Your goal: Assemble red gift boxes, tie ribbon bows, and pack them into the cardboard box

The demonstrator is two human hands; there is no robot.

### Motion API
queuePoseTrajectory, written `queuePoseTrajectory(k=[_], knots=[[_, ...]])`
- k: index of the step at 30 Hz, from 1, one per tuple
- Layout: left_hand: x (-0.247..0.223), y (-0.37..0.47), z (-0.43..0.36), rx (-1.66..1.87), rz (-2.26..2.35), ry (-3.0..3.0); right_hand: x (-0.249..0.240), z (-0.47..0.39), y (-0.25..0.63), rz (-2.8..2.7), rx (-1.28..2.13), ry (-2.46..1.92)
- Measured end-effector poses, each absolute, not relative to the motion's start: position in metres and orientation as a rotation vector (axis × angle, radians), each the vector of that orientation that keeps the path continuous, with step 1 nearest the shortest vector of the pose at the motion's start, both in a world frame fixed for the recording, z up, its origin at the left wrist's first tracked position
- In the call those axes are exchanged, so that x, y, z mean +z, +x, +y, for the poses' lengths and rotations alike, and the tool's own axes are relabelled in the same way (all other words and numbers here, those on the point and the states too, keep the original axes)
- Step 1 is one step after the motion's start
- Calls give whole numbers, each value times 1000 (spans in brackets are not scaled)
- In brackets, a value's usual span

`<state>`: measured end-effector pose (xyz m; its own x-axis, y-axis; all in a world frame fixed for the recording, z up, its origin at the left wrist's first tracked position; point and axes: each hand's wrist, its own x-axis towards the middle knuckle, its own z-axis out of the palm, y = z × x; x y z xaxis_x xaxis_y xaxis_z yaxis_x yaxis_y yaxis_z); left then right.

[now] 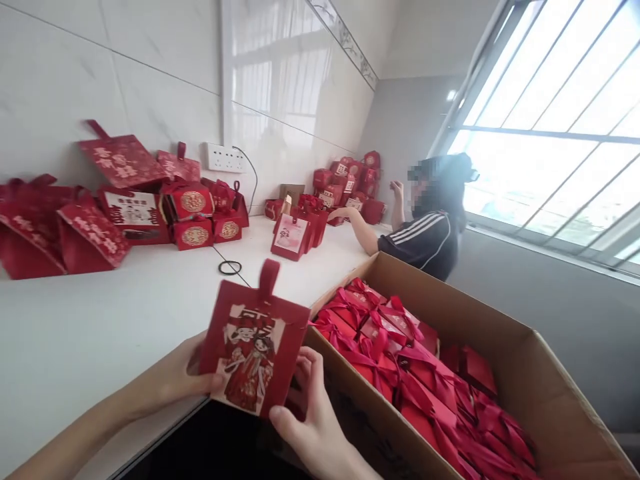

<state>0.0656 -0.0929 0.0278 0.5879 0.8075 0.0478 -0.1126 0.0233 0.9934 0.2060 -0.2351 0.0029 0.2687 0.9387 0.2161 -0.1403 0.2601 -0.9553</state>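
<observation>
Red gift box (254, 350) w/ printed couple, upright above the bench (165, 320) edge, L hand (193, 373) clamped on its left side, R hand (313, 407) gripping its lower right. Red boxes along the wall to the left. Black ring (230, 267) behind. Right: open carton (500, 347) of ribboned red boxes (380, 360); person (425, 220) beyond.

Looks like small packing workroom here, maybe in home, can't tell which! Seeing white counter (125, 313) at left, lined with red gift boxes (193, 201); open carton (463, 303) of ribboned boxes (377, 353), lower right; tiled wall (150, 53) upper left, barred window (550, 167) upper right.
</observation>
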Motion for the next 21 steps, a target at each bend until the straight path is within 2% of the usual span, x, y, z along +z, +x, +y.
queuePoseTrajectory(k=[3,12,16,21], knots=[[34,81,-108,545,564,1426,12,-268,223,-1006,957,-1128],[46,125,-140,110,376,1515,44,-343,260,-683,1063,-1264],[52,139,-153,19,274,1550,47,-357,267,-606,1026,-1273],[56,146,-165,94,303,1525,47,-363,273,-609,1035,-1260]])
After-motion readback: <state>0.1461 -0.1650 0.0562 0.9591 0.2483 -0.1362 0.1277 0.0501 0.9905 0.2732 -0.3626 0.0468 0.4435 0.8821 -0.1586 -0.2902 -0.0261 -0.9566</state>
